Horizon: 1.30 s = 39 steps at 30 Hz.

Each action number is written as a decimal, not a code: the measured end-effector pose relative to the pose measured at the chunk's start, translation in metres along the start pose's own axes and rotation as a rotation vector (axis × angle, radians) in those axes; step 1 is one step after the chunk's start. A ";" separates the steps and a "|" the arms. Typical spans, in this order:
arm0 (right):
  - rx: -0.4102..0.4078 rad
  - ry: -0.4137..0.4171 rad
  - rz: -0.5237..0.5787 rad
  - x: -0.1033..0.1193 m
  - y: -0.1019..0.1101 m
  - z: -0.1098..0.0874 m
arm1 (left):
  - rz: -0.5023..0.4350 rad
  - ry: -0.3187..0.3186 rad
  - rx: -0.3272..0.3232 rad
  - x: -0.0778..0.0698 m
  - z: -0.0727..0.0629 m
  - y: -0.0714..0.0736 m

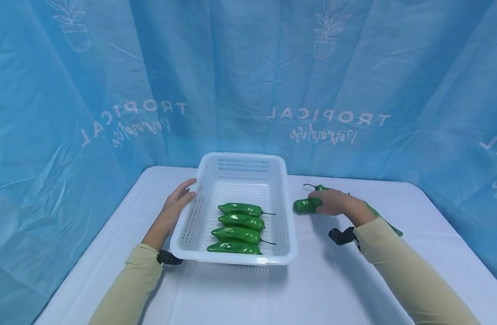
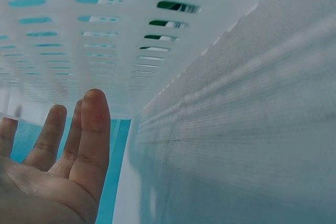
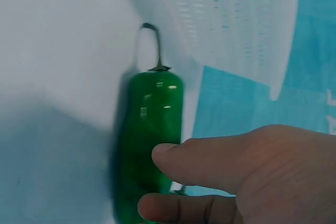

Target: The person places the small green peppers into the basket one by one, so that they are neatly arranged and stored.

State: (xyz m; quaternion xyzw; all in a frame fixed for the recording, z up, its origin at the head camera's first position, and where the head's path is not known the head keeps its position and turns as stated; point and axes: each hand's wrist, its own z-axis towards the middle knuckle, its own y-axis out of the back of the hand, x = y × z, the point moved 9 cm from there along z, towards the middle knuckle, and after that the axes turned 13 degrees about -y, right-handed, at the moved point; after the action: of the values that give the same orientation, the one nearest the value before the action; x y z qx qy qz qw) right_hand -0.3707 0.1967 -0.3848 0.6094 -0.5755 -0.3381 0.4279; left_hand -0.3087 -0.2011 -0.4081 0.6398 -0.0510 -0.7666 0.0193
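Observation:
My left hand (image 1: 178,203) is at the left side of a white perforated plastic basket (image 1: 290,225), its fingertips touching or very near the rim. In the left wrist view its fingers (image 2: 94,145) stand fairly straight beside the slotted wall. Several glossy green peppers (image 1: 241,221) lie in a column inside the basket. To the basket's right, my right hand (image 1: 335,201) holds another green pepper (image 1: 305,206) from above. Up close, the thumb and a finger lie across this pepper (image 3: 152,108), whose curved stem points toward the basket; its lower end is cut off.
Past the right hand, another green pepper (image 1: 321,187) with a thin stem lies partly hidden, and more green (image 1: 390,227) shows behind the wrist. All rest on a white-covered table (image 1: 232,298). A blue printed curtain (image 1: 248,90) closes off the back and sides.

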 end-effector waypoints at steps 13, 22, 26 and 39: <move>-0.017 0.035 0.017 -0.006 -0.004 -0.006 | -0.004 -0.012 0.010 -0.005 0.002 -0.004; 0.043 0.017 0.084 -0.019 -0.012 -0.020 | -0.003 -0.021 0.008 -0.006 0.003 -0.002; 0.031 0.011 0.116 -0.019 -0.016 -0.020 | -0.002 -0.021 0.013 -0.004 0.002 -0.003; -0.060 0.017 0.104 -0.013 -0.026 -0.018 | -0.010 -0.005 0.004 0.002 0.001 -0.001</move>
State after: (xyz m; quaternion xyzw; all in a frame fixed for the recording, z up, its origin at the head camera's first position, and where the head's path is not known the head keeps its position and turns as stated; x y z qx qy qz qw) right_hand -0.3452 0.2107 -0.4021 0.5686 -0.5923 -0.3272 0.4678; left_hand -0.3097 -0.2006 -0.4099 0.6380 -0.0494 -0.7683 0.0138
